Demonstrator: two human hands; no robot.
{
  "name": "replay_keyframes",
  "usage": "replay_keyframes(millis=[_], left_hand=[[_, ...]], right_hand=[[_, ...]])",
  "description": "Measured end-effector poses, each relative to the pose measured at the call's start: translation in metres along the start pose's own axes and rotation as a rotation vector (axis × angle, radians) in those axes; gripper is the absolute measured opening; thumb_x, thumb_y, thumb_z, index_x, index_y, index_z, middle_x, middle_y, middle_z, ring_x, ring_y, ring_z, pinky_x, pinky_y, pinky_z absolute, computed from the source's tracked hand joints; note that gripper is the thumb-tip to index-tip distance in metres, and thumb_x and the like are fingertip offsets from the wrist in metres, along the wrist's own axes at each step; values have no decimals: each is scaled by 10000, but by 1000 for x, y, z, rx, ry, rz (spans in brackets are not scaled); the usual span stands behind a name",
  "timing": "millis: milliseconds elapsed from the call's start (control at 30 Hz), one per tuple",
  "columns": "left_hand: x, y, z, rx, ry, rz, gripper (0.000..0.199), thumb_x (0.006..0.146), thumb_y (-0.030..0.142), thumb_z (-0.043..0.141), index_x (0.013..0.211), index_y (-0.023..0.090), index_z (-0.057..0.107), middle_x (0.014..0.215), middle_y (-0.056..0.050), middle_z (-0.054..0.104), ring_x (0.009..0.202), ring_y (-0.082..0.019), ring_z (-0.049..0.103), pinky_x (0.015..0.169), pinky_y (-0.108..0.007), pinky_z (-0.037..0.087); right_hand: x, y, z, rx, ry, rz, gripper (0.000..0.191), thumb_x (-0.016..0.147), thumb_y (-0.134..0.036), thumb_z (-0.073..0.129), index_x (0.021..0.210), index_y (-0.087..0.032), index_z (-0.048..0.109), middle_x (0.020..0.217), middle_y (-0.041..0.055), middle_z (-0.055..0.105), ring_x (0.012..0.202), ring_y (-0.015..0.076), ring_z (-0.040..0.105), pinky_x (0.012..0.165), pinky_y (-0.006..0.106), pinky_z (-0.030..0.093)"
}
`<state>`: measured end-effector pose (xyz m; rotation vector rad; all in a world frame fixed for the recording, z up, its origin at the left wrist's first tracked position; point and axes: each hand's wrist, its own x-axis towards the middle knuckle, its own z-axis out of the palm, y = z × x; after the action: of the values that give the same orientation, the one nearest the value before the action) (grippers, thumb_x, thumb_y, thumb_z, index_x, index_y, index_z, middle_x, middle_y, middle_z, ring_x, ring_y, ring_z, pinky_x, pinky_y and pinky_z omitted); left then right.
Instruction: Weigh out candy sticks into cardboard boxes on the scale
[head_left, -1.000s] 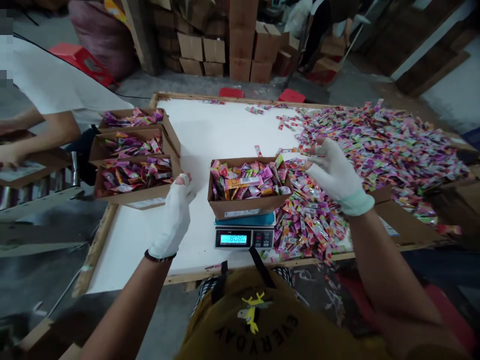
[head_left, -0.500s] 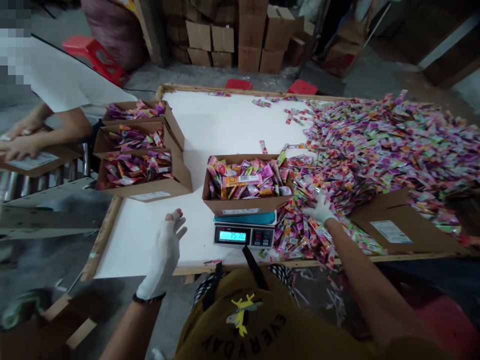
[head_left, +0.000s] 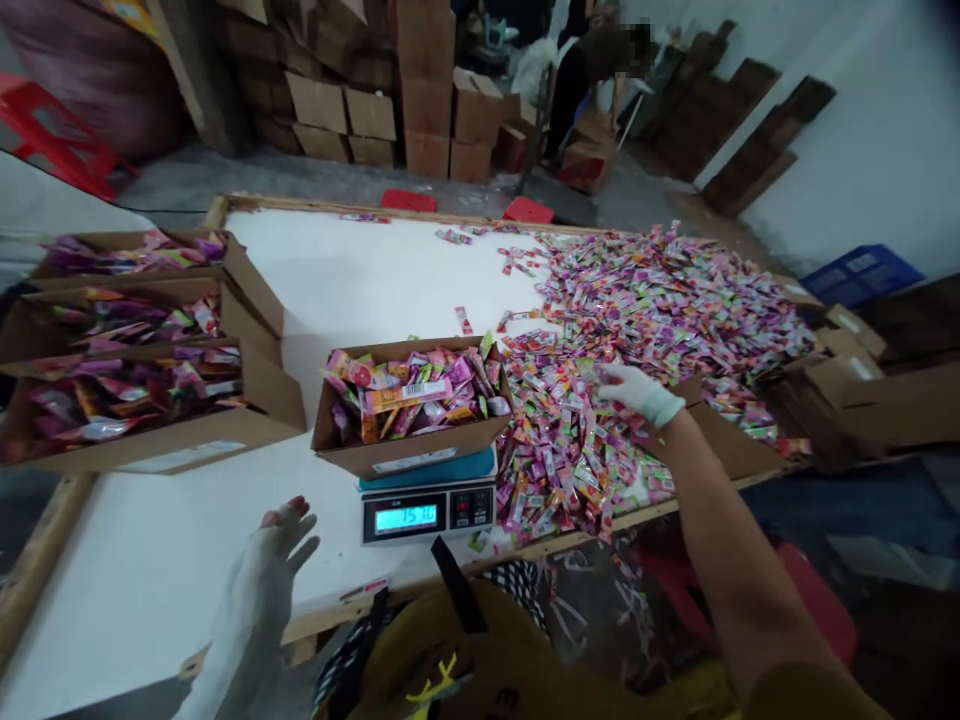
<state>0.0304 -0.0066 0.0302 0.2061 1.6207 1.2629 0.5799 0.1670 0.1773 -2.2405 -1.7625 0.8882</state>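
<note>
Packets [head_left: 626, 318] beneath right fingers [head_left: 613, 373]

Wall [head_left: 877, 170]: pale, at right
Floor [head_left: 337, 182]: grey
Stools [head_left: 409, 201]: red
Crate [head_left: 862, 274]: blue
Pillar [head_left: 196, 70]: upright, before stacked cartons [head_left: 427, 90]

White fingertip-baring gloves, mustard garment with yellow print, black straps, black-and-white patterned cloth beneath
</note>
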Motion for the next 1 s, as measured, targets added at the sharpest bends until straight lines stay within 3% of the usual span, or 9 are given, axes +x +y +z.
replay_keyframes(millis=[100, 167, 300, 400, 500, 600, 667, 800, 1000], left_hand=[[-6, -3, 8, -10, -4, -5, 427, 778, 600, 737, 1043, 266, 701, 1347, -66, 689, 1323, -361, 601, 1203, -604, 399], [-10, -2, 11, -24, 7, -14, 464, 752, 606, 743, 1048, 253, 694, 1336, -89, 691, 1339, -376, 593, 1178, -606, 422], [-15, 3, 5, -46, 1, 4, 555, 708, 648, 754, 1071, 234, 690, 1338, -125, 692, 1328, -389, 602, 1125, -585, 464], [-16, 5, -11, -61, 27, 26, 580, 688, 664, 761, 1071, 234, 689, 1340, -134, 692, 1324, -391, 604, 1088, -563, 487], [-18, 5, -33, -85, 96, 22, 571, 680, 660, 762, 1055, 237, 686, 1325, -128, 691, 1309, -387, 606, 1082, -559, 483], [-25, 5, -49, -81, 138, 8, 556, 680, 647, 773, 1044, 235, 691, 1302, -112, 687, 1279, -359, 613, 1093, -545, 465], [-30, 9, -52, -76, 135, 12, 547, 656, 623, 792, 1027, 233, 696, 1272, -95, 689, 1235, -332, 627, 1082, -521, 468], [-32, 26, -40, -59, 122, 44, 529, 586, 566, 810, 970, 220, 696, 1203, -72, 693, 1145, -300, 649, 1044, -488, 481], [-25, 69, 0, 11, 7, 196, 528, 680, 584, 798, 1048, 216, 705, 1287, -82, 689, 1211, -307, 644, 1041, -463, 502]], right_hand=[[-20, -72, -38, 76, -72, -354, 352, 771, -422, 732, 1030, -185, 748, 865, 10, 708, 798, 188, 645, 754, 290, 550], [-32, -130, -41, 71, -164, -558, 379, 826, -475, 718, 1078, -193, 750, 833, 8, 703, 761, 181, 641, 743, 304, 555], [-40, -234, -6, -113, -320, -806, 484, 788, -466, 812, 1192, -204, 771, 1051, 50, 787, 951, 231, 712, 895, 348, 582], [-34, -269, 22, -156, -253, -843, 655, 725, -418, 867, 1319, -171, 745, 1284, 112, 770, 1154, 294, 704, 1040, 400, 553], [-31, -259, 27, -65, -88, -875, 446, 831, -390, 738, 1194, -136, 789, 1157, 114, 804, 1057, 270, 731, 960, 385, 577], [-39, -224, 16, 39, 59, -865, 335, 873, -426, 678, 1019, -153, 807, 1008, 85, 808, 934, 235, 736, 869, 347, 579], [-49, -197, 9, 81, 127, -751, 359, 883, -471, 678, 1022, -164, 801, 887, 67, 786, 798, 214, 714, 757, 333, 566], [-68, -150, 3, 114, 141, -531, 425, 887, -526, 681, 1096, -172, 787, 691, 35, 700, 599, 200, 619, 603, 342, 512], [-77, -128, 5, 117, 139, -491, 348, 879, -512, 700, 1020, -204, 781, 853, 85, 768, 792, 283, 729, 776, 437, 595]])
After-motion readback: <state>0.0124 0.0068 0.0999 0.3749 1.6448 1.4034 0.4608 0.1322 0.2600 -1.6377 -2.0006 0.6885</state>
